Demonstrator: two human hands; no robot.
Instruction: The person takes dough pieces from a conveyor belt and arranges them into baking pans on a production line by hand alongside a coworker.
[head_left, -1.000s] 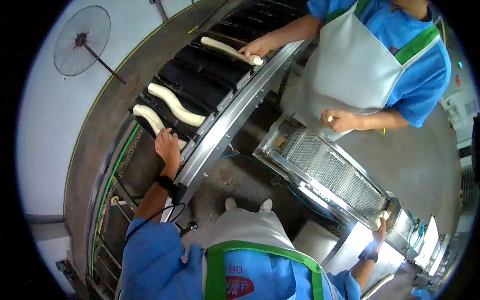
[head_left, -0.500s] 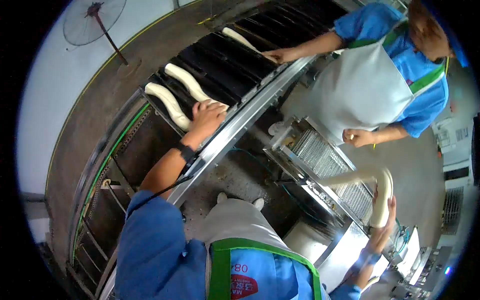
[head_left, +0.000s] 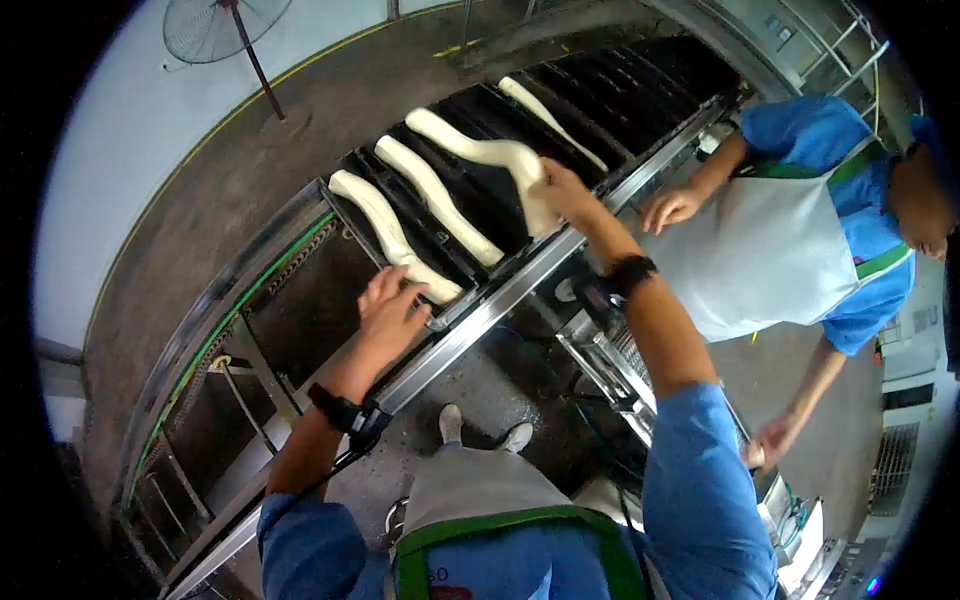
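Note:
On the black slatted conveyor lie several long, pale dough strips. My left hand, fingers spread, rests by the lower end of the leftmost strip. Beside that one lies a second strip. My right hand is closed on a curved dough strip, whose lower end hangs near the metal rail and looks blurred. A thinner strip lies farther along the conveyor.
A co-worker in a pale apron stands at the right, one hand near the rail. The metal rail runs along the conveyor's near side. A perforated metal tray is partly behind my right arm. A fan stands back left.
My right hand has come from the metal machine at the right to the conveyor with its dough strip. My left hand has shifted to the leftmost strip. The co-worker's hand has left the thin strip.

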